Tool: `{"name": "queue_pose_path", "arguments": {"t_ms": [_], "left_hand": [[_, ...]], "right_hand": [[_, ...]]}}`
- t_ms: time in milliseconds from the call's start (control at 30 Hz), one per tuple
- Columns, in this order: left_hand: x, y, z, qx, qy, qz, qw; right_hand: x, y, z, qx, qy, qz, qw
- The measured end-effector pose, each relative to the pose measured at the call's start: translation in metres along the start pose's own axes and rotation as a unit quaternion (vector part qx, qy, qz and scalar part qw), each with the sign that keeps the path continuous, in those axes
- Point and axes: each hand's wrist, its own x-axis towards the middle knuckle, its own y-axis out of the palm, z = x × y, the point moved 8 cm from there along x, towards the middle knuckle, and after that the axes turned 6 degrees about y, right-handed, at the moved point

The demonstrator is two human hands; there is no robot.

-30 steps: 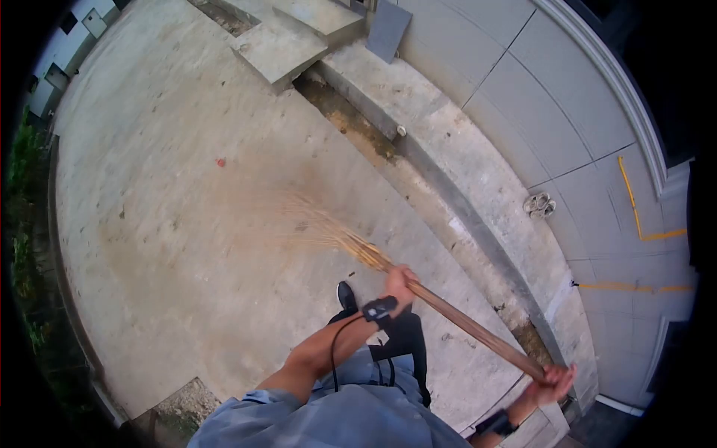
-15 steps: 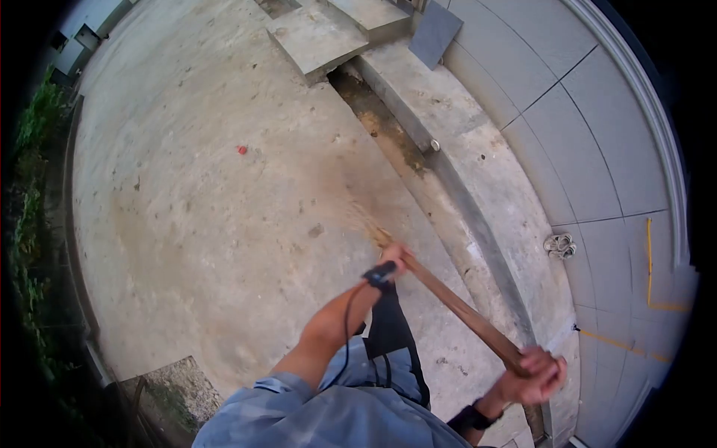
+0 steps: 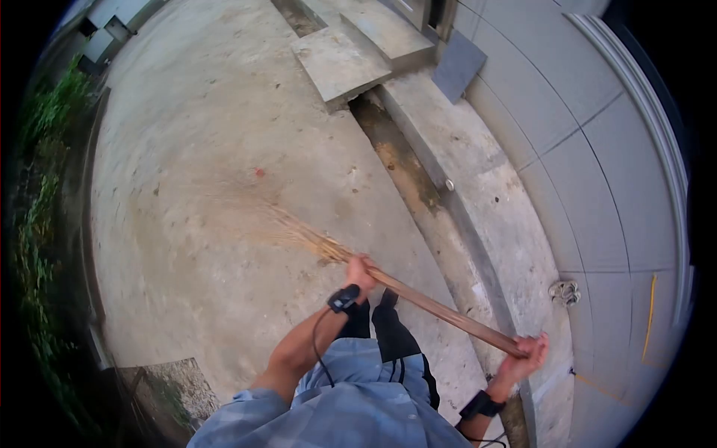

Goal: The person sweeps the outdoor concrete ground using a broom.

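A long broom slants across in front of me, its handle end at the lower right. Its thin twig bristles fan out over the concrete at the left and are blurred by motion. My left hand is wrapped round the shaft just above the bristles. My right hand is closed on the handle's far end, above the gutter. A small red scrap lies on the ground just beyond the bristles.
An open drainage gutter runs along the right, with a raised ledge beside a tiled wall. Concrete slabs bridge it farther up. A grey tile leans on the wall. Shoes sit on the ledge; plants line the left.
The bristle end has swung to the left, and my left hand has moved left and slightly down with the shaft. My right hand has shifted only slightly.
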Motion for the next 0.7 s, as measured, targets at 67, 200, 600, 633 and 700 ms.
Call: {"name": "queue_pose_path", "arguments": {"t_ms": [67, 200, 600, 633, 700], "left_hand": [[-0.026, 0.029, 0.046, -0.023, -0.086, 0.025, 0.996], [-0.069, 0.082, 0.111, 0.029, -0.166, 0.011, 0.986], [0.08, 0.193, 0.022, 0.129, -0.222, 0.102, 0.961], [0.092, 0.196, -0.029, 0.138, -0.142, 0.07, 0.978], [0.152, 0.196, -0.102, 0.338, 0.098, 0.316, 0.881]], "right_hand": [[0.015, -0.011, 0.042, 0.015, -0.069, 0.002, 0.998], [0.011, -0.018, 0.132, 0.013, -0.18, 0.036, 0.983], [-0.061, 0.318, 0.118, -0.13, -0.372, 0.073, 0.916], [-0.065, 0.355, 0.099, -0.123, -0.376, 0.09, 0.914], [-0.051, 0.398, 0.049, -0.088, -0.32, 0.159, 0.93]]}}
